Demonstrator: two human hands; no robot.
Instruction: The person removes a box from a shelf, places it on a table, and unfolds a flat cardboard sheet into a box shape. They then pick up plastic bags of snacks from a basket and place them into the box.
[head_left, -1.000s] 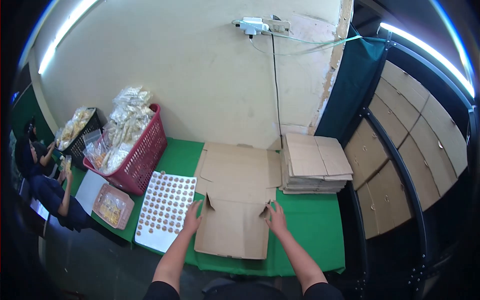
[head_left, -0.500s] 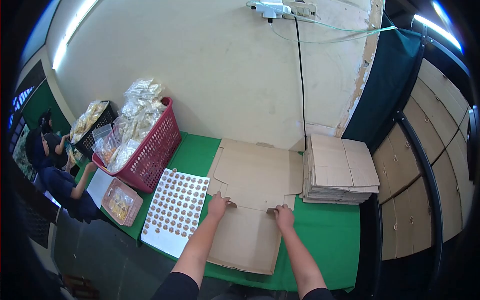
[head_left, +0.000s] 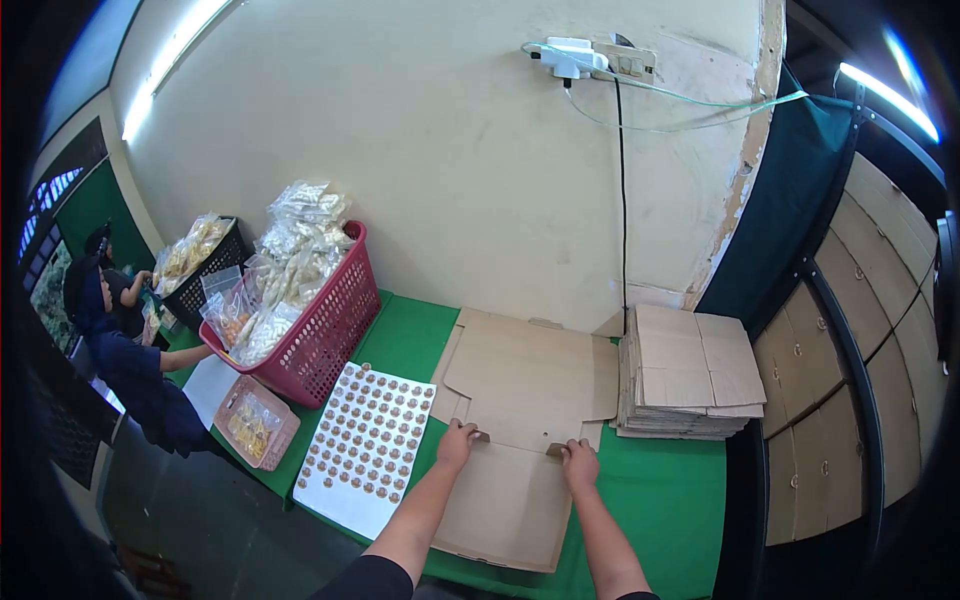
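Note:
A brown cardboard box [head_left: 505, 515] lies unfolded on the green-covered table, its lid part spread flat toward the wall. My left hand [head_left: 457, 446] pinches a small flap at the left of the fold line between the two halves. On the opposite side, my right hand [head_left: 580, 467] has its fingers closed on the matching right flap. Both flaps stand up and point inward. To the left of the box is a white sheet [head_left: 345, 490] with rows of round brown stickers.
A pile of flattened cardboard boxes [head_left: 690, 370] stands at right. Left are a red basket [head_left: 325, 345] heaped with filled plastic bags, a pink basket [head_left: 285, 440], and a black basket [head_left: 215, 270]. Two people work beyond them. A black cable [head_left: 623, 200] hangs down the wall [head_left: 430, 130].
The view has tilted, so the scene sits lower and slightly to the right. Both hands stay at the box flaps with little visible change.

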